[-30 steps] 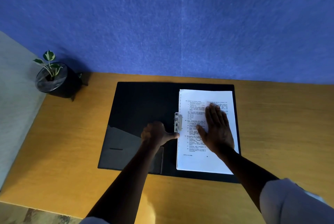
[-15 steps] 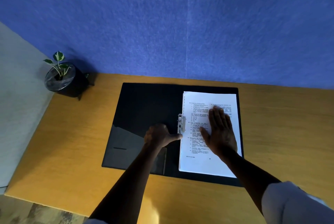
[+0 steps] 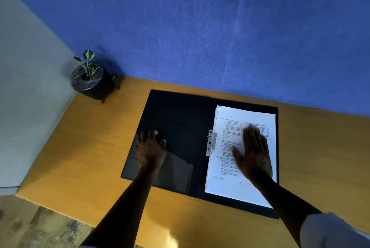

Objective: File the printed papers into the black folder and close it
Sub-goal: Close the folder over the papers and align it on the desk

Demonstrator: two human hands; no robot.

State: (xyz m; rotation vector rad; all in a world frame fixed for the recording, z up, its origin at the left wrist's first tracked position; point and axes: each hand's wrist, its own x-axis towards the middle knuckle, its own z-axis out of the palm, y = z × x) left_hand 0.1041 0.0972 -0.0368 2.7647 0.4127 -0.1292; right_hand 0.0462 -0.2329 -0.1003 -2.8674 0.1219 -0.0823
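Observation:
The black folder (image 3: 180, 115) lies wide open on the wooden desk. A stack of printed papers (image 3: 226, 183) rests on its right half, its left edge under the metal clip (image 3: 211, 144) at the spine. My right hand (image 3: 254, 153) lies flat on the papers, fingers together and pointing away from me. My left hand (image 3: 151, 148) rests on the left cover near its outer edge, fingers spread, just above the inner pocket (image 3: 176, 173). Neither hand holds anything.
A small potted plant (image 3: 90, 79) in a black pot stands at the desk's far left corner. A blue wall (image 3: 200, 27) rises directly behind the desk (image 3: 80, 147). The desk's left edge drops to the floor (image 3: 40, 225).
My left hand left the metal clip and moved left across the folder to the outer part of the left cover. My right hand stayed flat on the papers. The camera view shifted.

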